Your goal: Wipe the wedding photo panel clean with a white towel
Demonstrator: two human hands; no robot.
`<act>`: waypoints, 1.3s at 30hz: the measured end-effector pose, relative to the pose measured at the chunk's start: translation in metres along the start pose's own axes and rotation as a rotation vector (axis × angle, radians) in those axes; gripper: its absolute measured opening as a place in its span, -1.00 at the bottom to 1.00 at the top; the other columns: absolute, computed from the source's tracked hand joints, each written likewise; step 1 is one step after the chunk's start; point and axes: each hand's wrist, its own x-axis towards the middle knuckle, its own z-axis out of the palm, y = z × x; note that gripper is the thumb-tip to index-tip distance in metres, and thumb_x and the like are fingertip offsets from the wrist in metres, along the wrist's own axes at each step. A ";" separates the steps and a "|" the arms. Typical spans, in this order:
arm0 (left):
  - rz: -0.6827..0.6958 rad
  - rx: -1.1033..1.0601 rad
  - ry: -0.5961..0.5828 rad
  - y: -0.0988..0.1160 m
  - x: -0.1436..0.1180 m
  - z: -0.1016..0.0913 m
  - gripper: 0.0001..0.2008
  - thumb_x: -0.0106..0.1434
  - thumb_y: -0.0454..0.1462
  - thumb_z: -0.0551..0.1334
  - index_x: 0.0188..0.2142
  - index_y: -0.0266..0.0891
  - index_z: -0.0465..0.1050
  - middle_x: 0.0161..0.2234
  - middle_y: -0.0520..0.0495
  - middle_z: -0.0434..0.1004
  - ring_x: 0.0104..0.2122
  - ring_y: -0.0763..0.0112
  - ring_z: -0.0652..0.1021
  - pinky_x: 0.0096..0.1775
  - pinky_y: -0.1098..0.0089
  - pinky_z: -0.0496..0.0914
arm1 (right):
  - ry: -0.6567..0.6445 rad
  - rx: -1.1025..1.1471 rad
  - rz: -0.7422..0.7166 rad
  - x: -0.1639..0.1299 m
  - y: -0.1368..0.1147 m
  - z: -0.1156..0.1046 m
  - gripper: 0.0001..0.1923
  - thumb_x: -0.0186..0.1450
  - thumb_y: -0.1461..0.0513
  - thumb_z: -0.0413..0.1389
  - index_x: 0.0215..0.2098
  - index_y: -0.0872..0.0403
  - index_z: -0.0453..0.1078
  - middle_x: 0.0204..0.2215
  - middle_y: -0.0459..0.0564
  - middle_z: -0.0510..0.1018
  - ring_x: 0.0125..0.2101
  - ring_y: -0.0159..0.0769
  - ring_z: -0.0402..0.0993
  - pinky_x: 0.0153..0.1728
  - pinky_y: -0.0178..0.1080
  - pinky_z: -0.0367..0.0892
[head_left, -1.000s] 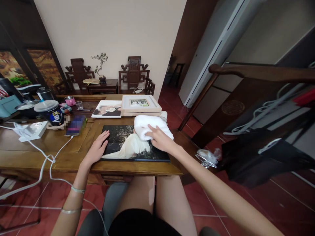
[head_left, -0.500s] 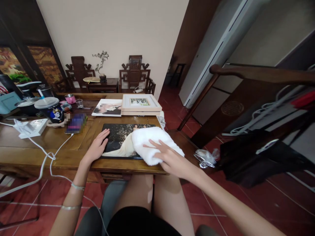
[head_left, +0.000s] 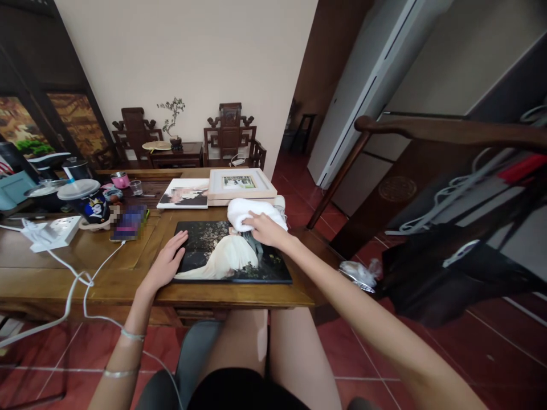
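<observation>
1. Black-edged photo panel (head_left: 235, 259), printed with a long white dress, lies flat on the wooden table (head_left: 102, 279) by its near edge, right in front of the sitter.
2. White towel (head_left: 243, 210), folded thick, covers the panel's far edge right of the middle and pokes out beyond it.
3. Right hand (head_left: 269, 230): on top of the towel, forefinger stretched forward. Pinched or only pressed? Cannot tell, far fingers hidden.
4. Left hand (head_left: 168, 256): flat, fingers extended and fairly close together, over the panel's left edge. No grasp seen; looks like a steadying hold.
5. Step reads as wiping. Do it well: even, light pressure, towel kept flat under the whole palm, not one finger.
6. Suggest overlapping strokes that reach the corners; right side and near edge probably need as much care as the far edge.
7. Left hand should hold firm, since a slick panel could slide on the table.
8. Watch the far side: framed picture (head_left: 241, 183) sits just beyond, and the towel overlaps it in view; contact unclear. Shorter strokes there seem safer.
9. White-bordered print (head_left: 183, 195) lies beside that frame, left.
10. Phone (head_left: 128, 223) on its white cable (head_left: 102, 262) is off left, apart from the panel; keep the left elbow clear of the cable.
</observation>
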 end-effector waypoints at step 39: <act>0.008 -0.006 0.002 -0.001 0.000 0.003 -0.54 0.33 -0.13 -0.05 0.14 -0.26 0.27 0.22 -0.17 0.20 0.24 0.29 0.17 0.24 0.11 0.01 | 0.011 0.110 -0.079 -0.137 -0.073 0.004 -0.45 -0.08 0.54 -0.13 -0.22 0.09 0.44 0.26 -0.04 0.13 0.30 0.01 -0.24 0.20 0.26 -0.12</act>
